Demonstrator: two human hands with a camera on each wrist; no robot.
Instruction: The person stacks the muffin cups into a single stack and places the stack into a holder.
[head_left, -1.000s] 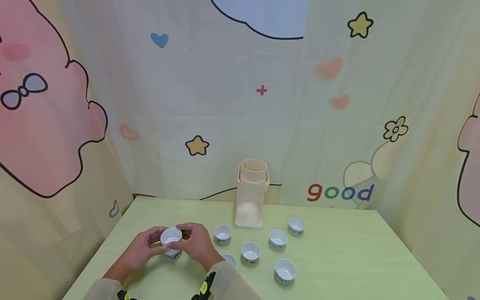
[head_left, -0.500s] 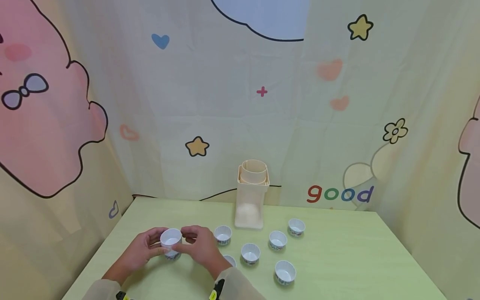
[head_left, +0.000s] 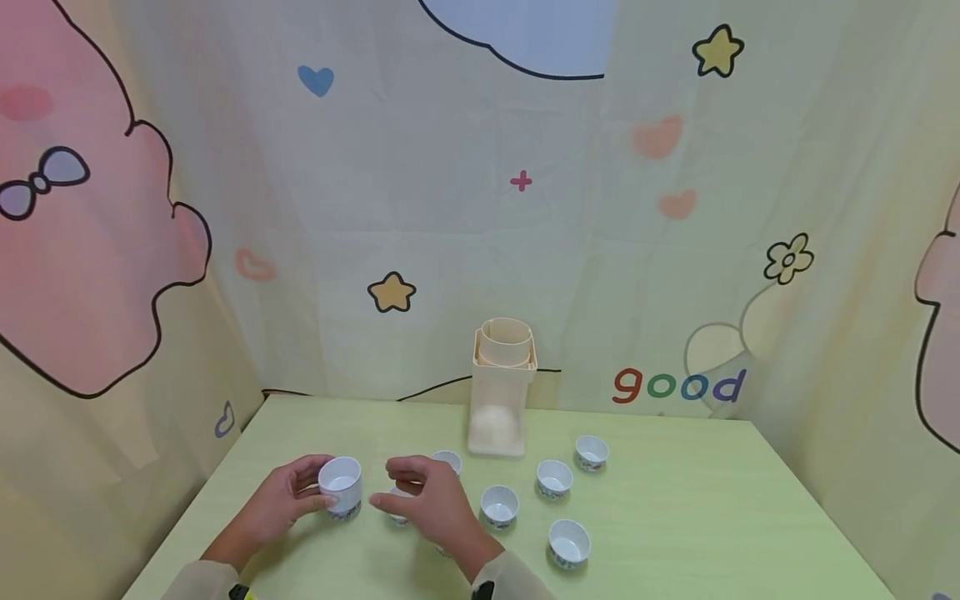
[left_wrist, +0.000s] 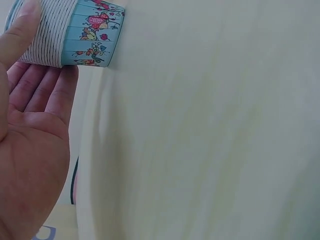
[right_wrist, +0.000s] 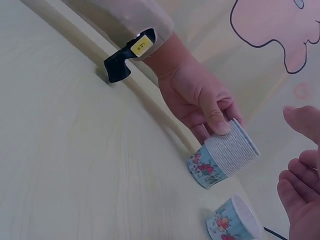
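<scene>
My left hand (head_left: 288, 497) holds a stack of nested paper baking cups (head_left: 341, 486) upright at the table's left, thumb on the near side and fingers behind. In the left wrist view the stack (left_wrist: 75, 32) shows many tight white rims above a blue floral wall. Apart from it, my right hand (head_left: 438, 504) hovers with thumb and fingers spread, nothing between them. That hand partly covers a single baking cup (head_left: 398, 518). The right wrist view has the stack (right_wrist: 230, 150) in the left hand, a loose cup (right_wrist: 232, 220) nearby and the right hand (right_wrist: 304, 185) at the edge.
Several single baking cups stand upright on the pale green table (head_left: 675, 500), among them one at the centre (head_left: 499, 506), one nearer the front (head_left: 569, 543) and one farther back (head_left: 592, 452). A beige plastic stand (head_left: 498, 400) with a round tube rises by the rear curtain.
My right hand has let go of the stack and moved right, its fingers opening. A single cup now shows beside it. The left hand keeps the stack in nearly the same place.
</scene>
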